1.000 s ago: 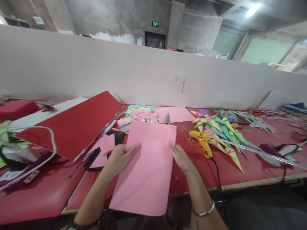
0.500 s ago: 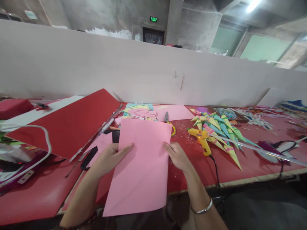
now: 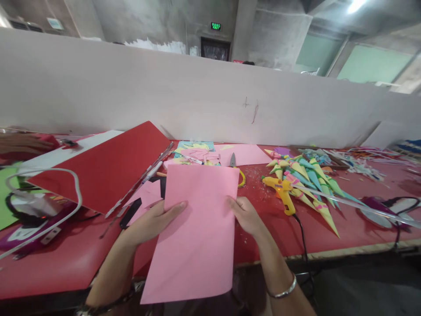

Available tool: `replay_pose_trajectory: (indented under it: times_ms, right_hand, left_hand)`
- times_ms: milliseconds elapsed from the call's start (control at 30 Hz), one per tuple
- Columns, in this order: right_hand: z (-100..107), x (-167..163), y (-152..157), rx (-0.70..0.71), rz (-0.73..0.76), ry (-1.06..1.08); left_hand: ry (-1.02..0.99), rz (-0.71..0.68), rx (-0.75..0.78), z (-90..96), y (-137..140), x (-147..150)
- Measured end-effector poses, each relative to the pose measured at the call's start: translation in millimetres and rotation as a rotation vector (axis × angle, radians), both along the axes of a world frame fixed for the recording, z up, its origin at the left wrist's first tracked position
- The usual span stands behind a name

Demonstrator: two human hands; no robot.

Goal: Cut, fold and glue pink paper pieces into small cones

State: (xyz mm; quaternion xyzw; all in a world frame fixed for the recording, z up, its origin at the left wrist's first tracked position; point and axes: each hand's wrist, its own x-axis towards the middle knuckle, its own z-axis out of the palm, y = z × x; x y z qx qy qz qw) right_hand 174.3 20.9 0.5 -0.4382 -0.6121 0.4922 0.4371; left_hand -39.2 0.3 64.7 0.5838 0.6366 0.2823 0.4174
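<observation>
A large pink sheet of paper (image 3: 197, 237) is held up in front of me, its lower end hanging past the table's front edge. My left hand (image 3: 158, 221) grips its left edge, thumb on the front and fingers hidden behind. On the right edge, my right hand (image 3: 245, 215) pinches it the same way. Just behind the sheet lie scissors (image 3: 233, 161) with yellow handles, partly covered. A yellow glue gun (image 3: 281, 191) with a long clear glue stick rests to the right. Beside it are several yellow and blue paper cones (image 3: 312, 175).
A red board (image 3: 121, 162) leans at the left. Near it are a purple power strip (image 3: 36, 232), a white cable (image 3: 79, 188) and a dark phone-like object (image 3: 130, 215). Paper scraps (image 3: 197, 153) lie at the back. Another person's hand (image 3: 23, 142) shows at far left.
The view has shifted slightly left, so the table things appear farther right. Another person's hand has come into view at far left. Both my hands still hold the pink sheet.
</observation>
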Motion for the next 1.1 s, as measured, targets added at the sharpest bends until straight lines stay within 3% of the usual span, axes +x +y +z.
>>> replay_pose_trajectory:
  times_ms: [267,500,633,733,867,1100]
  right_hand:
    - [5.3,1.0,-3.7,-0.014,0.074,-0.116]
    - [8.0,5.5,-2.6,0.09,0.03,-0.148]
    - [7.0,8.2,-1.5,0.092,0.017,-0.15]
    - [5.7,10.9,-0.2,0.1,-0.023,-0.147]
    - [5.1,13.4,0.8,0.104,-0.073,-0.138]
    - [5.4,9.5,-1.6,0.063,-0.11,-0.12]
  left_hand:
    - [0.048,0.069,0.046,6.0,-1.3,-2.1]
    - [-0.036,0.062,0.013,1.2,-0.8,-2.5]
    - [-0.062,-0.083,-0.094,-3.7,5.0,-6.8]
    - [-0.061,-0.152,-0.094,-5.3,7.3,-4.1]
    - [-0.01,-0.06,-0.037,-6.4,4.9,5.9]
    - [-0.042,-0.028,0.02,-9.1,4.9,6.7]
